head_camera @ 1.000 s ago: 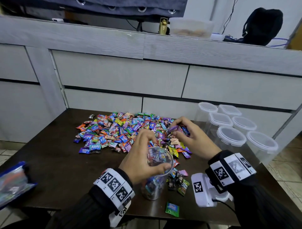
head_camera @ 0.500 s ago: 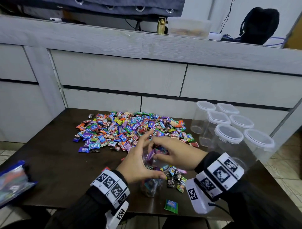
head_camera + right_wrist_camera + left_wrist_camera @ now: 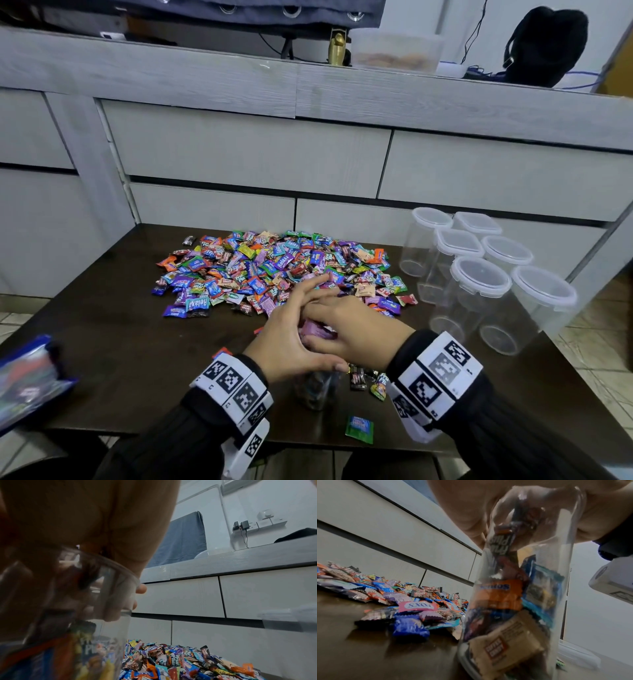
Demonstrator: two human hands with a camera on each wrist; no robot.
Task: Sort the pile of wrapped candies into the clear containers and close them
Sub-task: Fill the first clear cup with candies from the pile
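Left hand (image 3: 291, 346) wraps the jar (image 3: 317, 390) at the table's (image 3: 120, 342) near edge, right hand (image 3: 346, 329) pinches purple candies (image 3: 317, 330) over its mouth: best release low inside, jar steady, nothing spilling.

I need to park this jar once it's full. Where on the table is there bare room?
Bare tabletop lies left of the left hand, bordered by the candy pile behind and the blue bag at the left edge. The right side is crowded with lidded containers.
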